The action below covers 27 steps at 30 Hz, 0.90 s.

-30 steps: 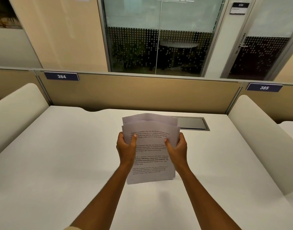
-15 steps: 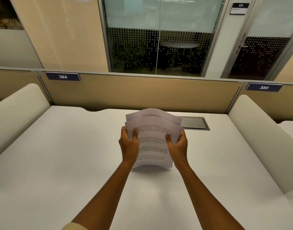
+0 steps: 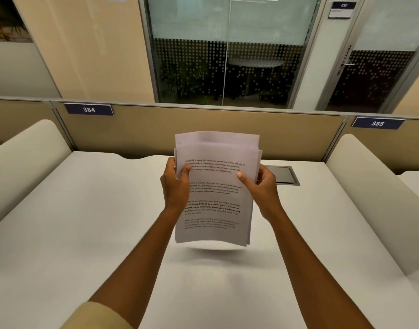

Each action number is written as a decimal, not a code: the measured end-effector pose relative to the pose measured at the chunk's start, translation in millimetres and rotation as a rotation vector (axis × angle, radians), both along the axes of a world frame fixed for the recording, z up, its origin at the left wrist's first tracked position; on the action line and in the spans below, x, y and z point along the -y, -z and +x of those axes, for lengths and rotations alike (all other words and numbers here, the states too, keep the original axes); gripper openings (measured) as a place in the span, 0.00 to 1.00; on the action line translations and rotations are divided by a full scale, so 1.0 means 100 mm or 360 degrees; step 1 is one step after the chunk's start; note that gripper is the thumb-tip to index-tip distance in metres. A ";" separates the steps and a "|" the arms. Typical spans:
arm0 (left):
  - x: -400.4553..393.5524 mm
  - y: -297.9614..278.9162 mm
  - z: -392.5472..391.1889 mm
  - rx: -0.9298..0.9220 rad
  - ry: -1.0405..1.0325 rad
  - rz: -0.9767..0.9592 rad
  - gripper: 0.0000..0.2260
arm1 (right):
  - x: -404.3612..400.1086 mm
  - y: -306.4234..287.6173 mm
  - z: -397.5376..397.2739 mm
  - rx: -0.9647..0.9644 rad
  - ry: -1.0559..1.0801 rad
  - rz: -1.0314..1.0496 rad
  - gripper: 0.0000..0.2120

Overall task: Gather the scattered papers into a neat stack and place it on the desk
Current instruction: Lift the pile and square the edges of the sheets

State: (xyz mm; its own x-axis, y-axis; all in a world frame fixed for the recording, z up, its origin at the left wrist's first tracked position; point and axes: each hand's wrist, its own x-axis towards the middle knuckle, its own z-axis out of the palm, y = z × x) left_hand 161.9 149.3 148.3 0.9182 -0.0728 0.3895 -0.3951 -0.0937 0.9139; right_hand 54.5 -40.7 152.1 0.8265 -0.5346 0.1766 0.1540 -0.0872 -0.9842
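Desk [image 3: 85, 233] surface below me, shadow under the bundle says its bottom edge hangs just off it. I grip the stack of papers [image 3: 215, 198] upright by both side edges: left hand [image 3: 176, 186] and right hand [image 3: 263, 188], thumbs on the printed face, fingers behind. That likely lets me tap it square, since the top edges aren't flush. Cable hatch [image 3: 284, 175] beyond.

Two bare forearms were observed entering from the bottom edge, the left hand [image 3: 176, 186] and right hand [image 3: 263, 189] both ungloved, without rings, watch or bracelet visible, while a beige sleeve [image 3: 97, 315], soft and pushed up the arm, showed on the left arm only
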 end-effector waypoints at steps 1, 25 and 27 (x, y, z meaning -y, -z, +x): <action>-0.01 -0.02 0.04 -0.0028 -0.0002 -0.0023 0.06 | 0.04 -0.03 0.00 -0.0054 -0.0098 0.0022 0.19; -0.29 0.43 0.14 -0.0916 0.1174 -0.0080 0.19 | 0.19 0.44 -0.15 -0.0497 -0.0338 0.0065 0.17; -0.22 0.50 0.03 -0.0864 0.1104 -0.0165 0.16 | 0.15 0.46 -0.12 -0.0490 -0.0282 0.0004 0.15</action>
